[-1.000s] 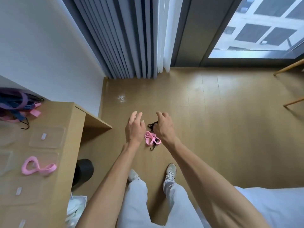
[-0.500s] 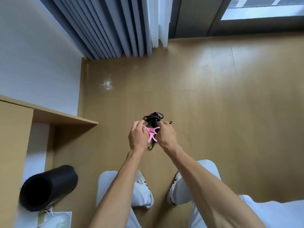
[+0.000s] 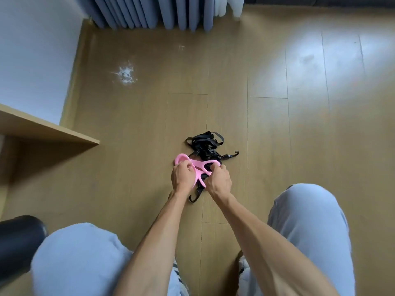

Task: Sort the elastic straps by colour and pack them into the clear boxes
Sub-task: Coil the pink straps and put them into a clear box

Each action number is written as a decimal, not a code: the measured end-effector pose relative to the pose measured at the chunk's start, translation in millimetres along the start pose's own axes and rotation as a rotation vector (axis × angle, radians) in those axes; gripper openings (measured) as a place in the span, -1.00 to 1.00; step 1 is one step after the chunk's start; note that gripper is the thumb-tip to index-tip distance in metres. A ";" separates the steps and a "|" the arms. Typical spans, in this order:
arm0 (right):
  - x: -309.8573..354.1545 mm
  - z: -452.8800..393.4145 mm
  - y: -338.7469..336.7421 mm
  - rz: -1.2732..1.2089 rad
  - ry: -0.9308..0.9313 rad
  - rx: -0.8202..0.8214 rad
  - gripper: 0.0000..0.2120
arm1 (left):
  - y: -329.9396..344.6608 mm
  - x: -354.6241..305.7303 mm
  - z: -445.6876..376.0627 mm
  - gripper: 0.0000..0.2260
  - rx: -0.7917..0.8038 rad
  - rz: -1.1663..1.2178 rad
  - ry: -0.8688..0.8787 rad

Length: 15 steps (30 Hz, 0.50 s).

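Person has crouched lower since a second ago; left hand (image 3: 182, 176) and right hand (image 3: 218, 180), earlier reaching, now both grip the pink strap (image 3: 199, 167) on the floor, black straps (image 3: 205, 146) tangled just beyond — pickup begun, sorting pending.

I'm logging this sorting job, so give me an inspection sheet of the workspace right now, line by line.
Surface: wooden floor, white smudge near the wall.
Job's things: pink strap lifted in both hands; black straps tangled on the floor, partly under it; clear boxes not in view.
Clutter: black cylinder at lower left.
Grippers: left hand and right hand both grip the pink strap.
Cables: nothing seen.
Surroundings: table edge at left, curtains at top.
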State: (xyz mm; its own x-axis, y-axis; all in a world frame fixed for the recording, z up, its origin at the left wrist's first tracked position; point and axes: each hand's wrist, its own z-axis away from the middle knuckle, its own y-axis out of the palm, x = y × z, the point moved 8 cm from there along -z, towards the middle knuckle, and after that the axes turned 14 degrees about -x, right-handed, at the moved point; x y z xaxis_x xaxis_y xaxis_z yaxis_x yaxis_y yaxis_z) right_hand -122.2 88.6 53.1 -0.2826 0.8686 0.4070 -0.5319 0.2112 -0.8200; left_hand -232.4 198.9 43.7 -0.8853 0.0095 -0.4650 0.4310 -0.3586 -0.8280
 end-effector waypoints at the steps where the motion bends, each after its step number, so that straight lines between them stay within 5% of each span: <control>1: -8.6 -4.6 12.4 -0.001 0.017 0.008 -0.75 | 15.5 6.8 -3.5 -0.78 0.026 0.008 -0.011; 9: -44.1 -29.1 70.0 -0.031 0.060 0.041 -0.78 | 92.5 44.6 -7.5 -0.79 0.138 0.133 -0.191; 15: -64.3 -33.6 81.7 -0.143 0.211 0.035 -0.70 | 99.5 62.7 1.8 -0.88 0.069 0.259 -0.355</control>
State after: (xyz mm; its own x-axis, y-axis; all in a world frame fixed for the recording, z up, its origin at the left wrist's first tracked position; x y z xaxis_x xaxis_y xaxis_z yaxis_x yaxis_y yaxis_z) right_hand -120.6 65.1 -53.6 -0.0312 0.9062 0.4217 -0.5831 0.3262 -0.7441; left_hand -245.3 162.2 -67.3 -0.7600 -0.4057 -0.5078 0.6444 -0.3684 -0.6701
